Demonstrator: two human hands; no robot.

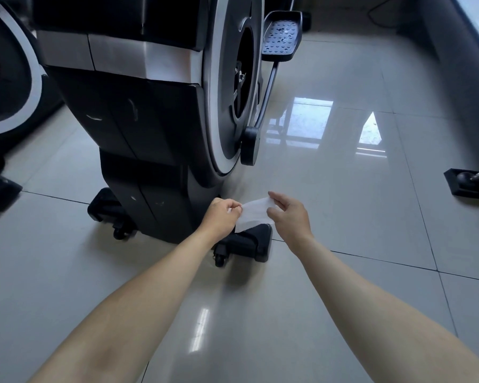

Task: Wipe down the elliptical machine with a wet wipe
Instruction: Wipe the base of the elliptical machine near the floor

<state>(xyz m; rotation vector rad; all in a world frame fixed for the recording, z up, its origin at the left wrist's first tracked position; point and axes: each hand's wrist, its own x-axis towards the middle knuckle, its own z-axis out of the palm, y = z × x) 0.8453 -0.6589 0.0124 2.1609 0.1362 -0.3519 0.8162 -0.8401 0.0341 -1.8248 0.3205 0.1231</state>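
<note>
Wet wipe [253,214] hangs stretched between 2 hands, just above the black base foot [249,241] of the elliptical machine [150,120]. Left hand [221,214] pinches 1 edge with curled fingers, and right hand [286,214] pinches the other, fingers looser. It looks thin, limp and probably slick, so it's best bunched against the palm.

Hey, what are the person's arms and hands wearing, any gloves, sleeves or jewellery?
Nothing worn shows. The left hand and right hand are ungloved, with no ring visible. The left forearm and right forearm are bare down to the picture's edge: no sleeve, watch, bracelet or marking in view.
</note>
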